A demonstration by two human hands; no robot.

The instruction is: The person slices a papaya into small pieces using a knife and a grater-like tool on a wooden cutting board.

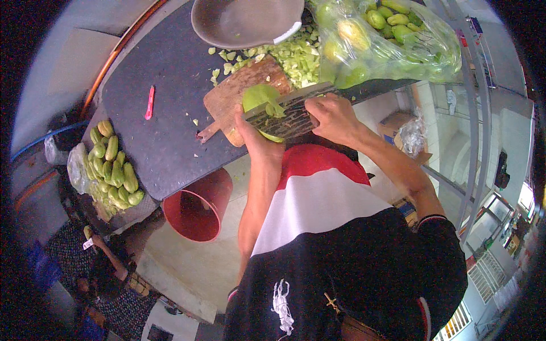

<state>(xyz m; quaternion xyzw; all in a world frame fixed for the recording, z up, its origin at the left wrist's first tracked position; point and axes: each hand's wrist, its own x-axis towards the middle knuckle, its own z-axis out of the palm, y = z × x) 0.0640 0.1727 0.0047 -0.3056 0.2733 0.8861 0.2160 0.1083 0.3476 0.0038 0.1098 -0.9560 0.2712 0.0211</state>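
A pale green fruit [259, 95] is over a wooden cutting board [219, 103]. My left hand [260, 141] grips it from the near side, thumb up along its edge. In my right hand [335, 116] is a broad cleaver [296, 116], its fingers wrapped round the handle end. The wide, wet-looking blade lies across the fruit, with a thin green slice [275, 109] against it. Part of the fruit and some left fingertips are hidden behind the blade. Chopped pale green pieces [301, 62] are heaped just past the board.
A grey-brown basin [244, 23] stands at the dark table's [153, 142] far side. Right of it lies a clear plastic bag [392, 71] of green-yellow fruits. A pink cutter [149, 103] lies left. Green oblong fruits [114, 167] are piled beyond the left edge; a red bucket [196, 207] stands below.
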